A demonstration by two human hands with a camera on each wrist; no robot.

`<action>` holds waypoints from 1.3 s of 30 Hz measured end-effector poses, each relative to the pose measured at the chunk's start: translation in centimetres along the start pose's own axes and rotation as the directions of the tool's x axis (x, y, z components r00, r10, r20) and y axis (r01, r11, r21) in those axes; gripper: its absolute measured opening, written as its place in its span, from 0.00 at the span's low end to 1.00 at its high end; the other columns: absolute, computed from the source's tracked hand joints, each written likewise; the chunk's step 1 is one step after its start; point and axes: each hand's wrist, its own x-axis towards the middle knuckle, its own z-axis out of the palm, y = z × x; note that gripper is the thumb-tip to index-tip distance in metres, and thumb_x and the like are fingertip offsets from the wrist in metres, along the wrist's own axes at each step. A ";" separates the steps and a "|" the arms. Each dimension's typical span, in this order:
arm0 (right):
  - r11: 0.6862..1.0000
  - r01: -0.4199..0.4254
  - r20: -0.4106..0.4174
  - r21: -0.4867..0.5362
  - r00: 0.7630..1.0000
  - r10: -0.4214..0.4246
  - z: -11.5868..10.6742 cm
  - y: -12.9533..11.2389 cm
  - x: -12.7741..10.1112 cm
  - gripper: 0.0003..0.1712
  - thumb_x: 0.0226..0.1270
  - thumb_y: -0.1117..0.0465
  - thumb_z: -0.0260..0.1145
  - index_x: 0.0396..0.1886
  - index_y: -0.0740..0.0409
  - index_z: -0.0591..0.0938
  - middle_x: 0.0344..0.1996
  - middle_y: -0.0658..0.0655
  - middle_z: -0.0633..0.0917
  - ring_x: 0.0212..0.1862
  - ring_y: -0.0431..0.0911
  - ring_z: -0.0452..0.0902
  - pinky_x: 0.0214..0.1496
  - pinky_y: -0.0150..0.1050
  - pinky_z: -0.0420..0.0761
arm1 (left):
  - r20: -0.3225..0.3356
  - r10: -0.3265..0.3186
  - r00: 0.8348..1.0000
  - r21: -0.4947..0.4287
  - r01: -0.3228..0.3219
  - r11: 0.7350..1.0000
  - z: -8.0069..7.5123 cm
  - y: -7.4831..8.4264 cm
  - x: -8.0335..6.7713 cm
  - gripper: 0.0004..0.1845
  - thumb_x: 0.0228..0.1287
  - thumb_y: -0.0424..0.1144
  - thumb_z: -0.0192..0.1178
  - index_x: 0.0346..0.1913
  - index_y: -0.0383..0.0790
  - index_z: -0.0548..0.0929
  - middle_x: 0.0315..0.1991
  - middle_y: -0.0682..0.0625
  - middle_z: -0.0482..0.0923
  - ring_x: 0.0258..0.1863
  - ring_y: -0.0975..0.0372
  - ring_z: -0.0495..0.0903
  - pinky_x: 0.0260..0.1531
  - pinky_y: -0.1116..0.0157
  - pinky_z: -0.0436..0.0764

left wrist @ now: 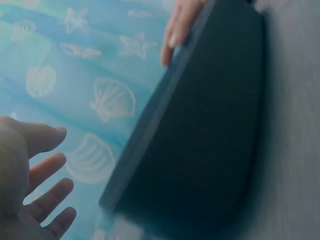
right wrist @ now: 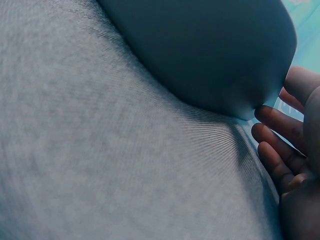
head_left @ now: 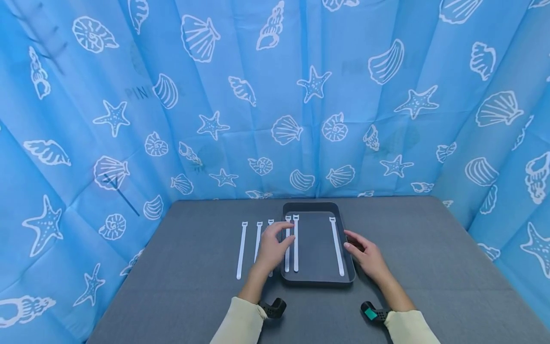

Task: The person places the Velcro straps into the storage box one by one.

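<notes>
A dark grey tray (head_left: 318, 281) sits mid-table. Inside it lie three white straps: two side by side at the left (head_left: 295, 251) and one at the right (head_left: 337, 248). More white straps (head_left: 241, 251) lie on the table left of the tray, one partly hidden under my left hand. My left hand (head_left: 275, 243) rests at the tray's left rim, its fingers straight and reaching over the two left straps. My right hand (head_left: 363, 251) touches the tray's right rim with relaxed fingers (right wrist: 282, 150). In the left wrist view the tray's wall (left wrist: 200, 140) fills the frame, beside my spread left fingers (left wrist: 42, 192).
The grey table (head_left: 429, 267) is closed in at the back and sides by a blue curtain with a shell pattern (head_left: 301, 95). Bare tabletop stretches right of the tray and along the near edge.
</notes>
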 end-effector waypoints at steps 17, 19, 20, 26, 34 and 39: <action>0.998 0.057 -0.003 -0.017 0.998 -0.057 -0.3 0.1 -0.3 0.26 0.74 0.54 0.60 0.66 0.62 0.73 0.58 0.65 0.78 0.56 0.54 0.74 0.51 0.28 0.74 | -0.174 -0.114 0.978 0.164 0.142 0.976 -4.9 -6.7 -1.3 0.15 0.57 0.31 0.69 0.49 0.41 0.85 0.46 0.47 0.81 0.46 0.51 0.77 0.46 0.50 0.75; 0.999 0.050 -0.001 -0.020 0.999 -0.050 -0.3 0.1 -0.2 0.26 0.74 0.54 0.60 0.66 0.62 0.73 0.58 0.65 0.78 0.56 0.54 0.74 0.52 0.30 0.74 | -0.175 -0.142 0.974 0.167 0.171 0.971 -5.2 -7.2 -1.4 0.16 0.57 0.32 0.69 0.49 0.40 0.85 0.47 0.47 0.81 0.46 0.52 0.78 0.45 0.51 0.76; 0.999 0.044 0.001 -0.021 0.999 -0.044 -0.3 0.0 -0.2 0.26 0.74 0.54 0.60 0.66 0.62 0.73 0.58 0.64 0.78 0.56 0.55 0.74 0.53 0.32 0.75 | -0.171 -0.160 0.972 0.168 0.189 0.968 -5.3 -7.4 -1.4 0.16 0.58 0.32 0.69 0.50 0.41 0.85 0.47 0.47 0.81 0.46 0.52 0.78 0.45 0.51 0.76; 1.000 0.020 0.005 -0.019 1.000 -0.020 -0.1 0.1 -0.1 0.26 0.74 0.55 0.59 0.66 0.61 0.73 0.59 0.65 0.77 0.57 0.56 0.74 0.56 0.52 0.75 | -0.182 -0.211 0.960 0.197 0.246 0.949 -5.8 -8.2 -1.6 0.16 0.58 0.32 0.68 0.51 0.42 0.84 0.47 0.46 0.80 0.46 0.52 0.77 0.45 0.51 0.76; 0.999 0.024 -0.001 -0.022 1.000 -0.024 -0.1 0.2 -0.1 0.26 0.74 0.54 0.60 0.66 0.60 0.73 0.58 0.64 0.78 0.56 0.54 0.75 0.55 0.44 0.76 | -0.267 -0.259 0.928 0.272 0.330 0.904 -6.4 -9.0 -1.1 0.16 0.53 0.28 0.69 0.48 0.36 0.85 0.37 0.44 0.79 0.38 0.52 0.78 0.39 0.53 0.77; 1.000 0.017 0.003 -0.019 1.000 -0.017 -0.1 0.1 -0.1 0.26 0.74 0.54 0.59 0.66 0.60 0.73 0.58 0.64 0.78 0.56 0.55 0.75 0.56 0.48 0.76 | -0.323 -0.328 0.888 0.307 0.426 0.851 -6.5 -8.6 -1.2 0.18 0.53 0.29 0.70 0.49 0.36 0.84 0.36 0.44 0.79 0.37 0.52 0.79 0.36 0.53 0.78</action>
